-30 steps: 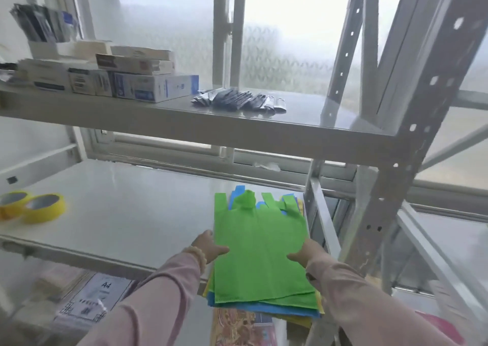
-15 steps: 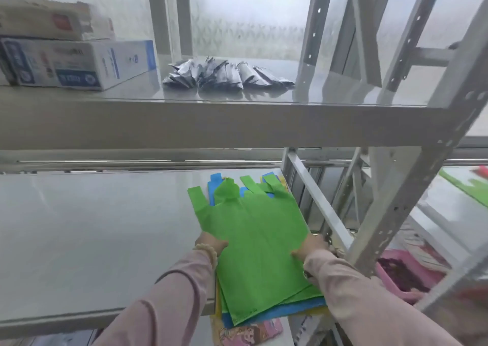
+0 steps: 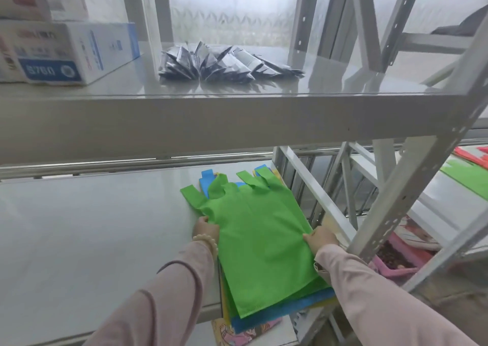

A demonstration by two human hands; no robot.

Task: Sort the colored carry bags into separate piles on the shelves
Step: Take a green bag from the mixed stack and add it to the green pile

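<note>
A stack of flat carry bags lies at the right end of the lower shelf (image 3: pixel 92 240), hanging over its front edge. A green bag (image 3: pixel 258 234) is on top; blue (image 3: pixel 264 322) and yellow (image 3: pixel 326 303) bags show beneath it. My left hand (image 3: pixel 206 229) grips the stack's left edge, with a bead bracelet on the wrist. At the stack's right edge my right hand (image 3: pixel 320 238) holds it, close to the shelf's slanted side brace (image 3: pixel 314 189). On the neighbouring shelf to the right lie another green bag (image 3: pixel 467 175) and a red-orange one (image 3: pixel 475 156).
The upper shelf (image 3: pixel 211 123) carries white and blue boxes (image 3: pixel 71 52) and a fan of dark foil packets (image 3: pixel 224 63). Perforated metal uprights (image 3: pixel 412 187) stand at the right. Below right sits a pink basket (image 3: pixel 396 263); printed sheets (image 3: pixel 237 332) lie under the stack.
My view has moved closer and lower toward the shelf. Both hands have pushed the bag stack further onto the lower shelf and turned it slightly, its handles now pointing to the back left.
</note>
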